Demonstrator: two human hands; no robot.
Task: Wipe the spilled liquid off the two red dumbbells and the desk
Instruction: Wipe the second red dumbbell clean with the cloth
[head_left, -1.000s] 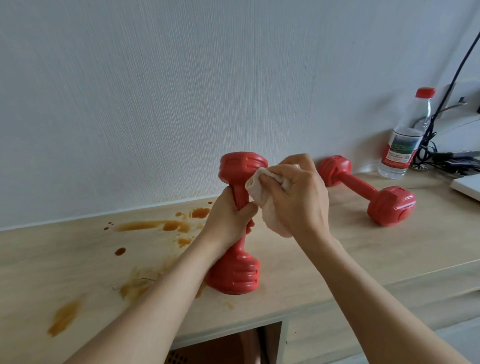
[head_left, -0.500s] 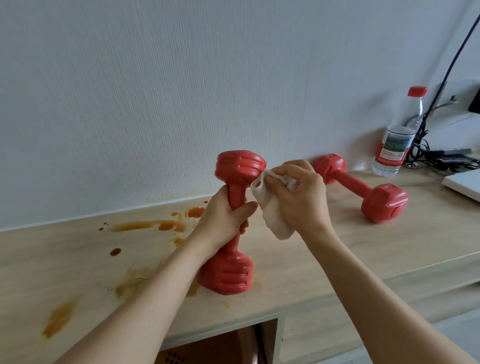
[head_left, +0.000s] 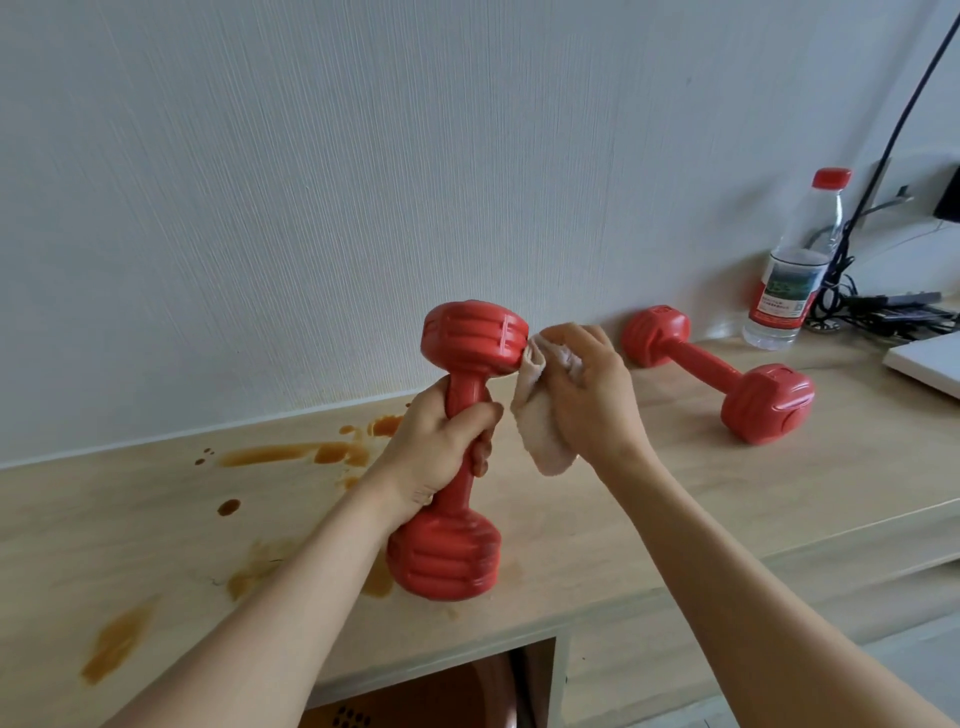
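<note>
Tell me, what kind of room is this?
Probably a bedroom or a home study, though I can't be sure. There is a light wooden desk against a white wall, a water bottle beside a tangle of black cables, and a red dumbbell lying on the desk.

Left hand grips handle of upright dumbbell, lower head resting on desk. Right hand holds pale cloth against side of upper head. Second dumbbell lies on desk to right, near wall. Brown spill in streaks and drops across desk at left, some beside lower head. Bottle with red cap stands far right, beside cables.
</note>
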